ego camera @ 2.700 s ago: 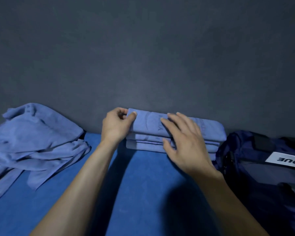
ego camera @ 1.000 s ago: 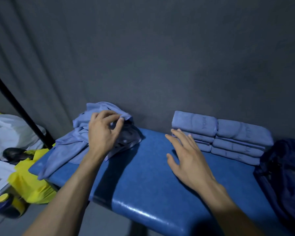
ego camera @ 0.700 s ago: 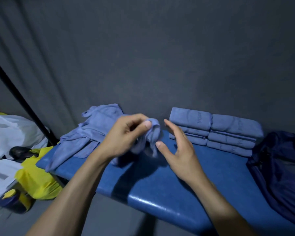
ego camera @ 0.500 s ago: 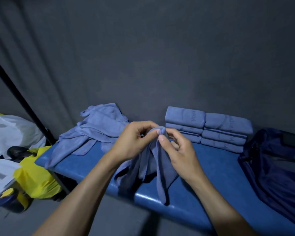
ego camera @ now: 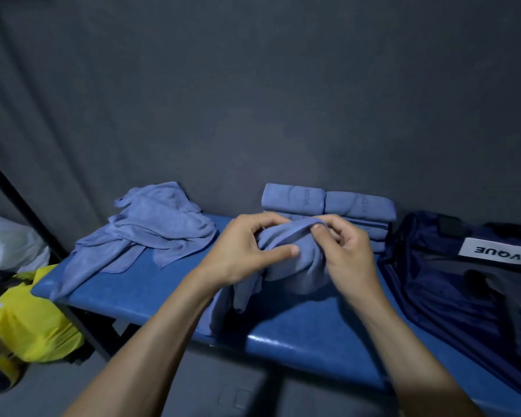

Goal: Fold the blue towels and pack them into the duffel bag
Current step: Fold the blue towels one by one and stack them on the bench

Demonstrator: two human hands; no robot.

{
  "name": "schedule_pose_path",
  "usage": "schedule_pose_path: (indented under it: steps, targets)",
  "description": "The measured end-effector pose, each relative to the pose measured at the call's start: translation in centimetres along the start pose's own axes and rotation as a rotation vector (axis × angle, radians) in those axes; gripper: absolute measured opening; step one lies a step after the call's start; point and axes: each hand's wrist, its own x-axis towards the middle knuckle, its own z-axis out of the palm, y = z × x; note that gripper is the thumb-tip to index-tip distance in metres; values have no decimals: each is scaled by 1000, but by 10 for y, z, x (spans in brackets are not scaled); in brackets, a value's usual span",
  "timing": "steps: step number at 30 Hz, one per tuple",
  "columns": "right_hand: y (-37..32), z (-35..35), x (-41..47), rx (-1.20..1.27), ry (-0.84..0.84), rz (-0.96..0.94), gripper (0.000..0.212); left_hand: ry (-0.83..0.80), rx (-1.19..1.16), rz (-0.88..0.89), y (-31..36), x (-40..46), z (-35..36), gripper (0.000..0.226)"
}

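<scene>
Both hands hold one crumpled blue towel (ego camera: pixel 295 263) above the middle of the blue bench (ego camera: pixel 313 332). My left hand (ego camera: pixel 244 251) grips its bunched edge between thumb and fingers. My right hand (ego camera: pixel 343 251) pinches the same edge a little to the right. Part of the towel hangs down over the bench's front edge. A loose pile of unfolded blue towels (ego camera: pixel 151 230) lies at the bench's left end. Folded blue towels (ego camera: pixel 328 203) are stacked in two piles against the wall behind my hands. The dark navy duffel bag (ego camera: pixel 451 281) lies on the right end.
A dark curtain wall runs behind the bench. A black pole (ego camera: pixel 27 218) slants down at the left. On the floor at the left are a yellow bag (ego camera: pixel 30 320) and a white bag (ego camera: pixel 9 239).
My left hand took a towel from the loose pile and drew it to the bench's middle. My right hand joined it, and both now hold its edge farther apart.
</scene>
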Motion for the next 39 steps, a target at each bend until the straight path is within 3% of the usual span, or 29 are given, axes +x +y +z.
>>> schedule_pose_path:
  steps: [6,10,15,18,24,29,33,35,37,39]
  targets:
    - [-18,-32,3,120,152,-86,21,339,466,33,-1,-3,8,28]
    - [-32,-52,5,237,240,-52,14,425,647,-77,-8,-5,0,7]
    - [-28,-63,8,321,388,129,31,332,604,-56,-22,-12,-24,47]
    - [-13,-59,10,231,403,258,23,218,523,12,-23,-15,-26,35]
    - [8,-54,13,230,328,474,11,98,381,-49,-42,-20,-34,11]
    - [22,-60,16,215,369,519,10,59,603,-224,-79,-25,-48,13]
    - [31,-62,17,144,354,479,17,24,645,-381,-100,-32,-53,7]
    - [37,-66,16,22,346,428,34,113,604,-459,-108,-35,-57,16]
    - [43,-73,14,-249,308,361,53,309,569,-505,-109,-38,-65,31]
    - [44,-79,11,-544,304,340,58,532,549,-504,-100,-38,-70,45]
